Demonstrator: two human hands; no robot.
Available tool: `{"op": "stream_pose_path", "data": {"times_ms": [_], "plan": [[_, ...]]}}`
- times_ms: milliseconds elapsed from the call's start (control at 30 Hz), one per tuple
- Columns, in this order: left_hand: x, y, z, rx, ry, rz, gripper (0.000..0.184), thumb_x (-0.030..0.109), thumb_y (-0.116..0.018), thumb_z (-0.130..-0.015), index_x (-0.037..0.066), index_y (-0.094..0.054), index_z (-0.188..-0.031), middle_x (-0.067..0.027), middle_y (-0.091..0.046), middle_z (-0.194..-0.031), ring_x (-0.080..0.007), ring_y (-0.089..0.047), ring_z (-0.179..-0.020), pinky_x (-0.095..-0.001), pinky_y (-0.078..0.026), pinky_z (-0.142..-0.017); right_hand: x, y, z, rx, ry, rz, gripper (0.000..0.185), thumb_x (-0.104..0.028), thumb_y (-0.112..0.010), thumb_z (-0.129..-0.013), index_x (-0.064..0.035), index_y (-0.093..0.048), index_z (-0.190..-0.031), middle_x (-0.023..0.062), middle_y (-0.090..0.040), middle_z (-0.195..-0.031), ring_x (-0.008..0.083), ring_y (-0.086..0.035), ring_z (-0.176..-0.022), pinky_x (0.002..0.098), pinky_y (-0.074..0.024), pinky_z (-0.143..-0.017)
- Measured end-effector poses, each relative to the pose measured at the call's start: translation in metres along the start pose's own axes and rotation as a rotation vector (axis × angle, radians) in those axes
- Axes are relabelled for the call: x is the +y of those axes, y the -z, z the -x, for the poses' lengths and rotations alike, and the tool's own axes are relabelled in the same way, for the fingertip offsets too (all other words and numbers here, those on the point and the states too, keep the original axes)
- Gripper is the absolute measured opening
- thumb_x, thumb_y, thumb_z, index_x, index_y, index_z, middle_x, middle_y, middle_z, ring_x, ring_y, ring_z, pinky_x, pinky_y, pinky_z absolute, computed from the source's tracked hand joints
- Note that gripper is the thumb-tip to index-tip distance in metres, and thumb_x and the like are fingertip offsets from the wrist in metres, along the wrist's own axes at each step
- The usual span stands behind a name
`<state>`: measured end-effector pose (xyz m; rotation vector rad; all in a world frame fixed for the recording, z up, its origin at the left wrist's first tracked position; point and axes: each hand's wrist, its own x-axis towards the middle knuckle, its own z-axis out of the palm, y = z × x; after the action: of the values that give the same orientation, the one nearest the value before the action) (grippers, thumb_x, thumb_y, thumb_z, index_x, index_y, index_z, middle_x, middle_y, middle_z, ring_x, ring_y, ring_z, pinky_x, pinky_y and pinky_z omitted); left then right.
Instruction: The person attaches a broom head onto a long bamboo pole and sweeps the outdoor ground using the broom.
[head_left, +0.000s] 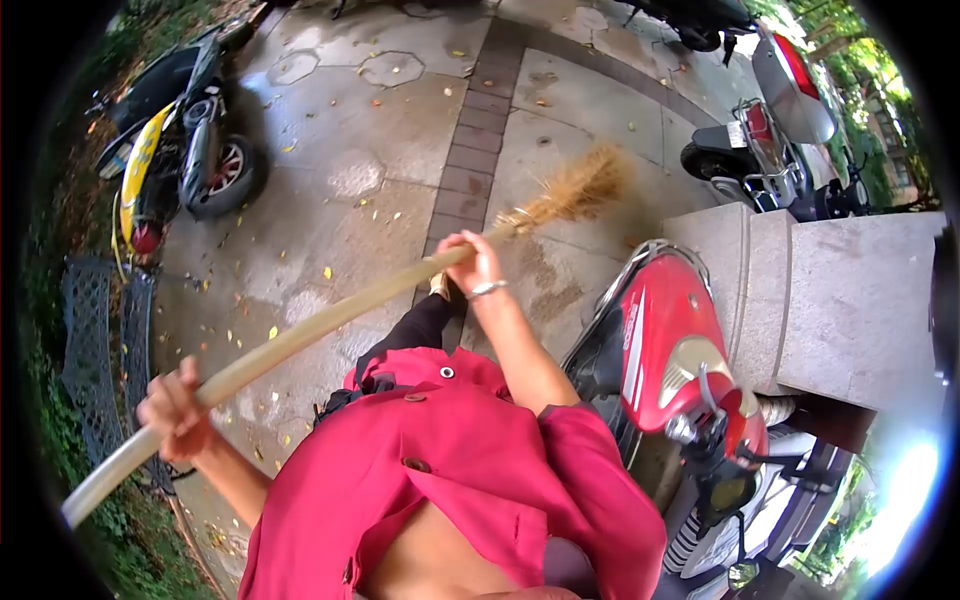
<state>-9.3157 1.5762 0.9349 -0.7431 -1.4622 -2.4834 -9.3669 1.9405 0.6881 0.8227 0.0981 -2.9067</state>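
A straw broom (320,323) with a long pale handle slants across the view, from the lower left up to the right. My left hand (178,412) is closed around the handle towards its end. Farther along, my right hand (472,264), with a bracelet at the wrist, grips the handle just short of the bristles. The golden-brown bristles (580,190) are over the paving on the right of the darker brick strip and look blurred. Whether their tips touch the ground I cannot tell.
A red scooter (672,335) stands close on my right beside a stone block (850,290). Another scooter with a grey top box (793,90) is beyond it. At left are a yellow-and-black motorbike (145,170) and a metal bench (95,350). Fallen leaves dot the paving (330,220).
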Motion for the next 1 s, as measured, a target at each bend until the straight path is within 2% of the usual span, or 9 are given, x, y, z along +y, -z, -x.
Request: {"op": "stream_pose_path", "data": {"times_ms": [100,233,300,467,533,700,800,900,1000], "plan": [[-0.116,-0.017,-0.044,-0.092,0.288,0.142,0.032,0.035,-0.064,-0.066,0.005,-0.053,-0.07,-0.0038,-0.052,-0.068,-0.0178,-0.05,-0.067,-0.04,-0.034,-0.084,-0.089,0.037,-0.035,0.195,0.226,-0.051,0.021,-0.016,-0.053,-0.076,0.0044,-0.048,-0.077,0.0165,-0.054,-0.081,0.0279,-0.052,-0.077,0.041,-0.0443,-0.075],[-0.211,-0.073,-0.103,-0.088,0.436,0.119,0.025,0.028,-0.059,-0.07,0.004,-0.052,-0.068,-0.0086,-0.054,-0.064,-0.0232,-0.053,-0.074,-0.0402,-0.035,-0.085,-0.174,0.094,-0.1,0.354,0.131,0.096,0.02,-0.018,-0.047,-0.078,0.001,-0.046,-0.071,0.0118,-0.05,-0.068,0.0257,-0.051,-0.066,0.0368,-0.0462,-0.06],[-0.213,-0.075,-0.137,-0.136,0.407,-0.029,0.023,0.026,-0.056,-0.071,0.004,-0.051,-0.067,-0.0083,-0.055,-0.062,-0.0234,-0.055,-0.07,-0.041,-0.034,-0.085,-0.19,0.091,-0.132,0.464,-0.068,-0.236,0.017,-0.015,-0.047,-0.075,-0.0017,-0.042,-0.065,0.0095,-0.045,-0.061,0.0234,-0.047,-0.057,0.0354,-0.0436,-0.053],[-0.191,-0.083,-0.212,-0.095,0.263,-0.277,0.024,0.026,-0.056,-0.072,0.008,-0.047,-0.059,-0.0039,-0.052,-0.052,-0.0183,-0.054,-0.056,-0.0437,-0.033,-0.083,-0.164,0.003,-0.231,0.191,-0.171,0.319,0.019,-0.022,-0.046,-0.069,-0.0039,-0.045,-0.064,0.0155,-0.053,-0.064,0.0303,-0.052,-0.061,0.0442,-0.0427,-0.063],[-0.175,-0.071,-0.218,-0.048,0.284,-0.377,0.027,0.028,-0.058,-0.071,0.01,-0.044,-0.056,-0.0002,-0.049,-0.047,-0.0134,-0.052,-0.048,-0.0438,-0.033,-0.082,-0.143,-0.035,-0.279,0.315,-0.288,0.032,0.01,-0.013,-0.05,-0.07,-0.0046,-0.045,-0.065,0.0112,-0.05,-0.06,0.0275,-0.051,-0.06,0.0429,-0.0446,-0.061],[-0.182,-0.072,-0.275,-0.174,-0.316,-0.342,0.03,0.032,-0.059,-0.072,0.014,-0.043,-0.053,0.0047,-0.035,-0.042,-0.0089,-0.046,-0.045,-0.0425,-0.031,-0.082,-0.156,-0.172,-0.298,-0.012,-0.336,-0.089,0.011,-0.009,-0.051,-0.071,-0.0016,-0.046,-0.065,0.0123,-0.049,-0.06,0.0264,-0.05,-0.061,0.0403,-0.0438,-0.064],[-0.179,-0.05,-0.281,0.332,-0.464,-0.305,0.031,0.033,-0.059,-0.071,0.009,-0.042,-0.059,0.0034,-0.031,-0.044,-0.0096,-0.039,-0.046,-0.0352,-0.031,-0.08,-0.2,-0.228,-0.294,-0.101,-0.376,-0.068,0.009,-0.007,-0.052,-0.073,0.0006,-0.048,-0.071,0.0155,-0.053,-0.071,0.0276,-0.052,-0.072,0.0426,-0.0428,-0.075],[-0.222,-0.098,-0.344,0.101,-0.428,-0.001,0.03,0.025,-0.06,-0.072,0.005,-0.038,-0.068,0.0028,-0.036,-0.056,-0.0092,-0.038,-0.058,-0.0302,-0.03,-0.078,-0.28,-0.249,-0.307,-0.073,-0.416,-0.011,0.01,-0.007,-0.054,-0.074,0.0007,-0.05,-0.078,0.0152,-0.054,-0.079,0.027,-0.053,-0.083,0.0433,-0.0415,-0.081],[-0.315,-0.143,-0.409,0.303,-0.218,0.145,0.016,0.008,-0.052,-0.074,0.008,-0.036,-0.072,0.0026,-0.03,-0.058,-0.0103,-0.035,-0.059,-0.0314,-0.03,-0.08,-0.404,-0.243,-0.357,-0.098,-0.324,0.188,0.013,-0.013,-0.055,-0.074,-0.001,-0.053,-0.08,0.0127,-0.057,-0.082,0.0261,-0.055,-0.079,0.0413,-0.0433,-0.079]]}}
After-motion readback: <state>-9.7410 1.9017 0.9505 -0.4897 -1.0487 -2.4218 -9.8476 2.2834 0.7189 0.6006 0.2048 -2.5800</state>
